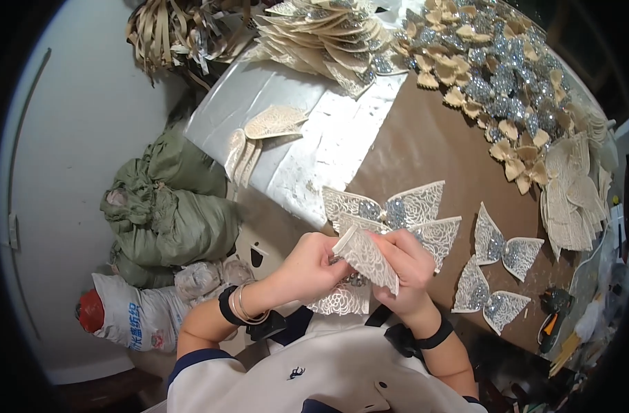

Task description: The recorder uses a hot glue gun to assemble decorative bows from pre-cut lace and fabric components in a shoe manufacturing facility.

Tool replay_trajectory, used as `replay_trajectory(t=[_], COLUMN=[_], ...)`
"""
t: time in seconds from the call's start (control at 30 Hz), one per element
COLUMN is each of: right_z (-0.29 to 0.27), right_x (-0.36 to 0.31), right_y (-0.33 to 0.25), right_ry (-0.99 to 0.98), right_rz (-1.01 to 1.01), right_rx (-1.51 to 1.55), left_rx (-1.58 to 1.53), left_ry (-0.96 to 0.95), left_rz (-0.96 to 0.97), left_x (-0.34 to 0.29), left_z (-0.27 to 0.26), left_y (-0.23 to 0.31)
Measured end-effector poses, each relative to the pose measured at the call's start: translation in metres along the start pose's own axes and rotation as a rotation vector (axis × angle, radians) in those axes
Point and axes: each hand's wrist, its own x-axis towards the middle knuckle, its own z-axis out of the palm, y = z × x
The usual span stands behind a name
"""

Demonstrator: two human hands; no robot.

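Close in front of my body, both hands grip a cream bow (pixel 371 260) with a cut-out rose pattern. My left hand (pixel 306 270) pinches its left side, fingers curled. My right hand (pixel 407 265) is closed on its right side, thumb along the patterned face. Silver glitter shows beneath my fingers, and a patterned wing (pixel 338 301) hangs below; my hands hide how these join. Just beyond lie finished-looking bows with glitter centres, one patterned bow (pixel 421 199) overlapping another. Two smaller glitter bows (pixel 490 241) lie to the right.
A tall stack of cream patterned pieces (pixel 328 45) stands at the back. Small beige and silver glitter bows (pixel 493 76) cover the far right. Patterned sheets (pixel 572 186) and an orange-black tool (pixel 552 320) sit at right. Looped pieces (pixel 273 122) lie left; green sacks (pixel 183 220) stand below.
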Motion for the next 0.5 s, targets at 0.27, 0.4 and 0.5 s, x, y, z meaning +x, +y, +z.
replay_trajectory(t=[0.27, 0.4, 0.5], right_z=[0.012, -0.008, -0.023], right_x=[0.008, -0.004, -0.017], right_y=[0.021, -0.001, -0.004], right_ry=[-0.084, -0.132, -0.126], right_rz=[0.277, 0.367, 0.383], right_rx=[-0.060, -0.001, 0.000], left_rx=[0.535, 0.914, 0.991], left_ry=[0.521, 1.160, 1.071], left_rz=[0.120, 0.208, 0.273], left_x=[0.017, 0.060, 0.091], left_z=[-0.083, -0.162, -0.195], left_y=[-0.007, -0.024, -0.074])
